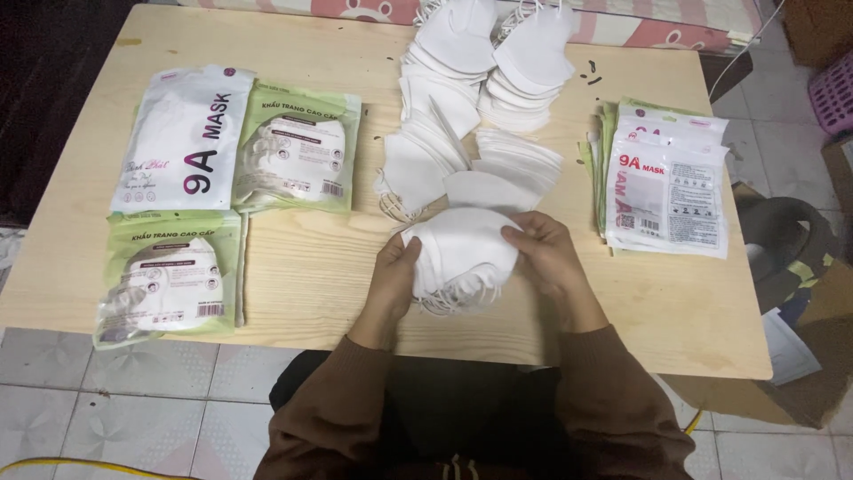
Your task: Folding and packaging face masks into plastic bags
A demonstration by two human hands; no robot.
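White face masks (462,253), a small stack of them, sit between both hands just above the desk's near edge, about midway along it. But largest first.

Desk (311,276): pale wood, rectangular, seen from above; it carries everything listed below. Tiled floor shows past its near and left edges.

Loose mask piles (471,98): several fanned heaps of white masks run from the far edge toward the centre, ear loops trailing out at the sides. The nearest heap ends just beyond the held stack.

Filled packets, left side: one white packet (182,138) and one green packet (298,151) lie side by side, touching or slightly overlapped. A second green packet (169,276) lies nearer the near-left corner, just below the white one.

Empty pouches (666,182): a stack of flat white and green pouches near the right edge, fanned slightly, well apart from the hands.

Left hand (391,271): fingers curled round the left edge of the held stack, thumb on top; closed on the masks.

Right hand (546,253): fingers wrapped over the right edge of the same stack, thumb pressing its upper face; also closed on the masks. Brown sleeves cover both forearms.

Small dark scraps (593,73) lie near the far edge, right of the piles; kind cannot be told.
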